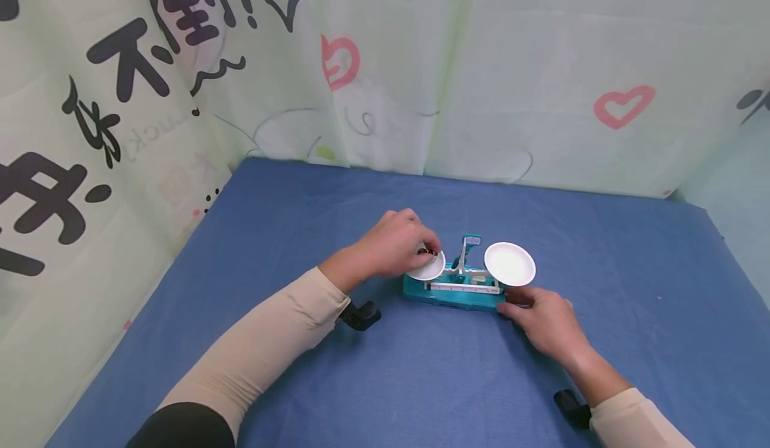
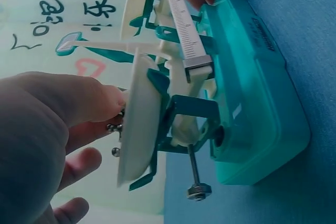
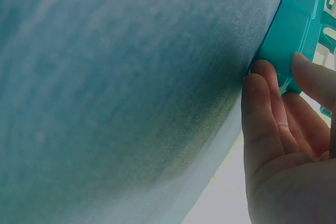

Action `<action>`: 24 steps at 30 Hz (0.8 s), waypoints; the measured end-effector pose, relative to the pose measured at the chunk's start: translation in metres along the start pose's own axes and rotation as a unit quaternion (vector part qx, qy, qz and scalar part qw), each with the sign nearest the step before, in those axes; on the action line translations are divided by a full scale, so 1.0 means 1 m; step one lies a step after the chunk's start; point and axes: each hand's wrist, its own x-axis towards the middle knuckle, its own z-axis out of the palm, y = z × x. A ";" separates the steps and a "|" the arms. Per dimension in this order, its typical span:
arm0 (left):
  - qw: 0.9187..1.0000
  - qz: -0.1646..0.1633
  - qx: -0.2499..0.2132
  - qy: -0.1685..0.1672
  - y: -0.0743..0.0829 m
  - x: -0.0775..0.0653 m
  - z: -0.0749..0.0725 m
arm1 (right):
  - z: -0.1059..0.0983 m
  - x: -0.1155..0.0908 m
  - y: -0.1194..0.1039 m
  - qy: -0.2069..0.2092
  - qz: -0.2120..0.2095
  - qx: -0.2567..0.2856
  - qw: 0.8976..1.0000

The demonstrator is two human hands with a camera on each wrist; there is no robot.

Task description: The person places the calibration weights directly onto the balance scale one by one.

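A teal balance scale point(image 1: 457, 295) with a ruled white beam point(image 2: 185, 22) stands on the blue cloth. My left hand point(image 1: 400, 244) is over its left white pan point(image 1: 428, 269). Thumb and forefinger pinch small shiny metal pieces with round ends point(image 2: 114, 128) at the pan's face; the fingertips partly hide them, so their exact kind is unclear. At the other end of the scale, my right hand point(image 1: 544, 321) grips the corner of the teal base point(image 3: 286, 40) between thumb and fingers. Above that hand, the right white pan point(image 1: 510, 264) holds nothing visible.
Blue cloth point(image 1: 361, 381) covers the table. Pale printed curtains point(image 1: 511, 67) hang along the back and left sides. A threaded rod with a metal adjusting nut point(image 2: 199, 191) sticks out from the beam's left end. Black wrist devices point(image 1: 361, 315) are on both forearms.
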 end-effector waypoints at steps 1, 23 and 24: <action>1.000 -0.002 0.004 0.001 0.000 0.000 0.001 | 0.000 0.000 0.000 0.000 0.000 0.001 1.000; 0.997 -0.054 -0.058 0.019 -0.016 -0.027 -0.017 | 0.001 0.000 -0.002 0.002 -0.003 -0.003 1.000; 0.996 -0.056 -0.063 0.019 -0.019 -0.030 -0.016 | 0.001 0.000 -0.002 0.001 -0.002 -0.003 1.000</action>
